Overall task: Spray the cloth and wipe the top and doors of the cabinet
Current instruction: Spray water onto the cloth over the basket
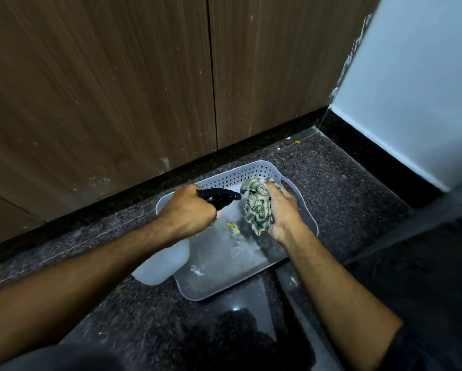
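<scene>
while the left hand [191, 211] grips the spray bottle [161, 259], cloth [258, 206] in right hand [283, 210]

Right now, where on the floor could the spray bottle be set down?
Bare speckled dark stone floor lies right of the grey perforated plastic basket, toward the white wall, and left of it below the brown wooden cabinet doors. The basket itself is crowded by both hands.

Light: we see a dim scene, brightest on the pale wall [411, 89] far right of the right hand [282, 210].
Glare: a small glint on the floor [236, 308] below both hands.
Edges: bowed by the wide lens.
Focus: we find it slightly soft.
</scene>
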`<state>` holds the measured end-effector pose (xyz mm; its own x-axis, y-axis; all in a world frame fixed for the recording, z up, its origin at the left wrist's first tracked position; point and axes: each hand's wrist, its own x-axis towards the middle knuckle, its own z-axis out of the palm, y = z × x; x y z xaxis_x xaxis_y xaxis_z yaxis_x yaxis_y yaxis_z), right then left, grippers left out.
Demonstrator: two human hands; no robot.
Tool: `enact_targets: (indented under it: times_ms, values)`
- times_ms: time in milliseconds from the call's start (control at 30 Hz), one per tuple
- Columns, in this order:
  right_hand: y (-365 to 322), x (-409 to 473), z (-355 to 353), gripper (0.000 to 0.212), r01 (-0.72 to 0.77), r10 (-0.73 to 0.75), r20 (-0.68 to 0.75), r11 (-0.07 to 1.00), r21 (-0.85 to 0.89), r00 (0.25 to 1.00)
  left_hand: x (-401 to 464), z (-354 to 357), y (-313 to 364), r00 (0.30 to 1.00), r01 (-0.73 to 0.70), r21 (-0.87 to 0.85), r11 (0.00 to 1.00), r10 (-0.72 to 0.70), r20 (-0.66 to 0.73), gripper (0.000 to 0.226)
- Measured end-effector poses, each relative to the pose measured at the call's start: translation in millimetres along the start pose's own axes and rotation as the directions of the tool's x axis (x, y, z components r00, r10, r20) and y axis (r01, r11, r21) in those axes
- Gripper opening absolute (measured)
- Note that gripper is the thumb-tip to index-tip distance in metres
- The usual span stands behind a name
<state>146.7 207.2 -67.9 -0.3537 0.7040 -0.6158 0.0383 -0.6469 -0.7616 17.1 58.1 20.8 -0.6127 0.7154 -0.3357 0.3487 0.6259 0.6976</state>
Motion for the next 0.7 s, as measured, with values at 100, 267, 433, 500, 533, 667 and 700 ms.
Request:
enact_targets:
  times_ms: [100, 267, 433, 500, 533, 667, 700]
  values:
    - [-0.3, 1.2, -2.3, 0.062, -0.002, 0.002, -0.007, 1.0, 0.007, 1.0, -5.8, -2.3, 1.9, 0.97, -0.041, -0.004, 0.999, 0.041, 0.241, 0.028]
    - [2.7, -0.8, -3.8, 0.054, -0.019, 0.019, -0.001, 1.0, -0.017, 1.0, -1.9, -1.2, -3.0, 0.993, -0.034, 0.006, 0.999, 0.034, 0.112, 0.028]
    - [2.9, -5.2, -2.8, 0.054, -0.019, 0.019, 0.003, 0.999, -0.028, 1.0, 2.4, 0.8, 4.1, 0.998, 0.02, -0.128, 0.992, -0.013, 0.06, 0.024]
    - [2.0, -5.6, -2.3, 0.052, -0.015, 0.016, 0.011, 0.999, -0.032, 1.0, 2.1, 1.0, 3.0, 0.995, 0.008, -0.139, 0.99, 0.007, 0.104, 0.025]
    - [2.1, -5.4, -2.3, 0.052, -0.017, 0.018, 0.013, 0.999, -0.03, 1.0, 1.8, 0.9, 1.6, 0.994, 0.013, -0.153, 0.988, 0.004, 0.11, 0.024]
    - [3.8, -3.2, -2.2, 0.058, -0.025, 0.025, 0.007, 1.0, -0.008, 1.0, -0.4, 3.8, -0.6, 0.99, 0.034, -0.141, 0.989, -0.014, 0.143, 0.041]
    - [4.0, -3.3, -2.0, 0.06, -0.026, 0.026, 0.006, 1.0, -0.004, 1.0, -0.2, 4.4, -1.8, 0.985, 0.033, -0.106, 0.994, -0.014, 0.17, 0.043]
